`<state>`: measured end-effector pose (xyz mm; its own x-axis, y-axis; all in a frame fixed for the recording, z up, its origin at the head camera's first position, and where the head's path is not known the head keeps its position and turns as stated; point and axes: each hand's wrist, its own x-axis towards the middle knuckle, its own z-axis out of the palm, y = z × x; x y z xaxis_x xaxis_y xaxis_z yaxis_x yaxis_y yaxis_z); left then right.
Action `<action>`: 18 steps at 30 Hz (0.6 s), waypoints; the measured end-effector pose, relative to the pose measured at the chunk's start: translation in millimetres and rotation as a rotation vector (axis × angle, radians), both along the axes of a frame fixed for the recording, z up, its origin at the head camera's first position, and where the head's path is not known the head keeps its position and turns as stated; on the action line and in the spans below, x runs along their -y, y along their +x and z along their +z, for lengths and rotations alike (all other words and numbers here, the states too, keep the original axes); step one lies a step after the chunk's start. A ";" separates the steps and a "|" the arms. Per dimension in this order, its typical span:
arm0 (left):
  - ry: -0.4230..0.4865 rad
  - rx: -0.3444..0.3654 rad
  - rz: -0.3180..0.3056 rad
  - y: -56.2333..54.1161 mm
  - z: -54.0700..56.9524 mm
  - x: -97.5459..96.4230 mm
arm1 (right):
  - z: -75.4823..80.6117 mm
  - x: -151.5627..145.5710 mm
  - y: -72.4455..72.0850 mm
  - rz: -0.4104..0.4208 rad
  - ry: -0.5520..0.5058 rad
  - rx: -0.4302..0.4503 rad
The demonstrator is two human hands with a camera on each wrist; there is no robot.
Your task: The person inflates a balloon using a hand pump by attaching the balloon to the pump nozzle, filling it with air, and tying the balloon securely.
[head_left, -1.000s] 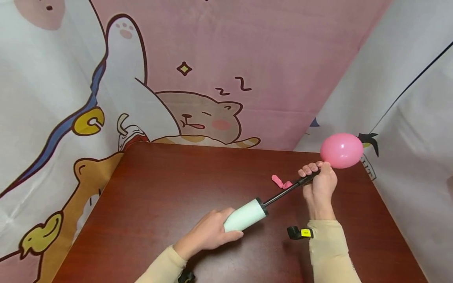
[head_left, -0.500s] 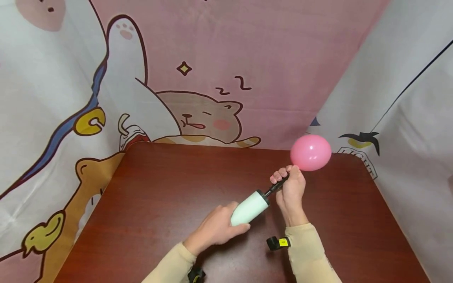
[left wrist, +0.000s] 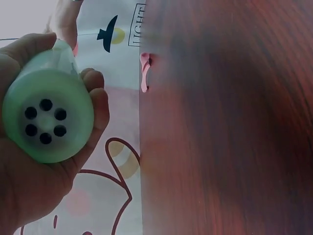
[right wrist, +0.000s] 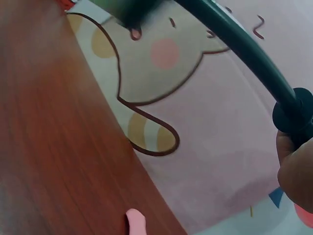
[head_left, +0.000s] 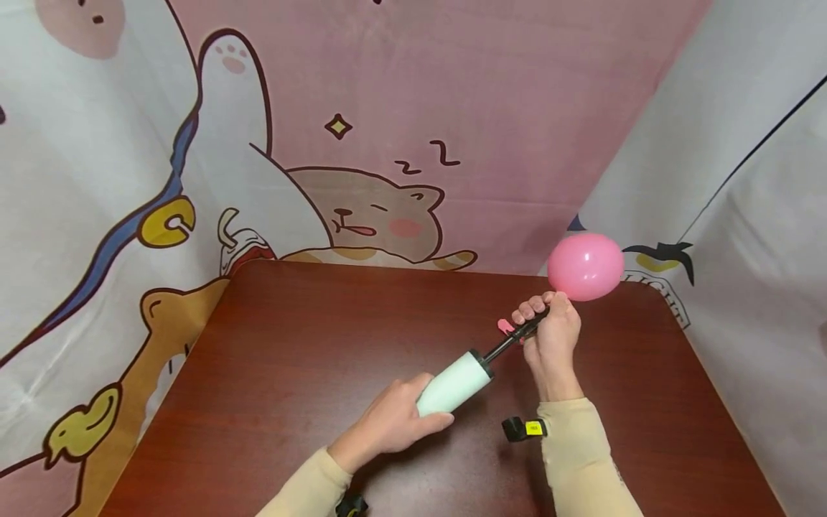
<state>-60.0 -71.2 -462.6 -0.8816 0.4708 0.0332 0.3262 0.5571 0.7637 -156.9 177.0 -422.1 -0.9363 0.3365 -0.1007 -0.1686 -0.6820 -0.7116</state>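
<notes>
A pale green hand pump [head_left: 455,383] slants up to the right above the table. My left hand [head_left: 395,418] grips its body; the left wrist view shows the pump's round end [left wrist: 46,117] with several dark holes, fingers curled round it. A black rod [head_left: 502,348] extends from the pump's far end. At the rod's tip my right hand [head_left: 557,332] holds the black nozzle end and pinches the neck of a partly inflated pink balloon [head_left: 586,266]. In the right wrist view the dark rod [right wrist: 239,49] runs into the right fingers; the balloon's neck is hidden by the hand.
A flat, uninflated pink balloon [left wrist: 145,72] lies on the dark brown table [head_left: 291,345], partly hidden behind the pump rod in the head view. Printed cloth [head_left: 504,136] hangs behind and at both sides of the table.
The right hand with the balloon first moved left towards the pump, pushing the rod in, then back to the right and up a little, drawing part of it out. The left hand shifted slightly.
</notes>
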 end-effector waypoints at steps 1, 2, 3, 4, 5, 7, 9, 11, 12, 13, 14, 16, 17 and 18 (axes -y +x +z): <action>-0.003 -0.003 -0.010 1.6 -0.1 1.9 | 2.4 -7.4 -1.8 -0.018 -0.008 0.000; -0.006 -0.004 -0.019 3.0 -0.3 3.7 | 4.5 -13.6 -3.2 -0.032 -0.014 0.001; -0.008 -0.008 -0.025 3.7 -0.5 4.9 | 6.0 -18.4 -4.5 -0.037 -0.024 0.003; -0.015 -0.012 -0.022 4.8 -0.7 7.5 | 6.3 -19.7 -5.8 -0.037 -0.033 0.006; -0.022 -0.011 -0.018 5.7 -0.9 9.5 | 5.6 -19.9 -6.5 -0.032 -0.035 0.008; -0.034 -0.014 -0.009 6.3 -0.4 11.1 | 2.6 -16.1 -6.6 -0.030 -0.027 0.011; -0.048 -0.013 -0.001 4.8 0.4 8.6 | -2.7 -7.4 -4.1 -0.024 -0.016 0.020; -0.061 -0.010 0.012 2.2 1.4 3.4 | -8.8 4.4 -0.4 -0.007 -0.007 0.024; -0.062 -0.009 0.020 0.4 2.0 0.1 | -11.6 11.0 1.7 0.007 -0.008 0.028; -0.061 -0.007 0.029 -1.5 2.5 -3.5 | -14.1 17.5 4.1 0.024 -0.014 0.033; -0.058 0.000 0.037 -3.4 2.6 -7.2 | -16.2 23.6 6.3 0.039 -0.014 0.035; -0.043 0.012 0.053 -5.7 2.6 -13.4 | -18.5 31.3 9.6 0.045 -0.004 0.027; -0.026 0.015 0.054 -6.0 2.5 -15.6 | -18.7 32.7 11.1 0.044 0.004 0.023; -0.014 0.016 0.054 -6.0 2.6 -17.7 | -18.4 32.5 12.0 0.040 0.004 0.018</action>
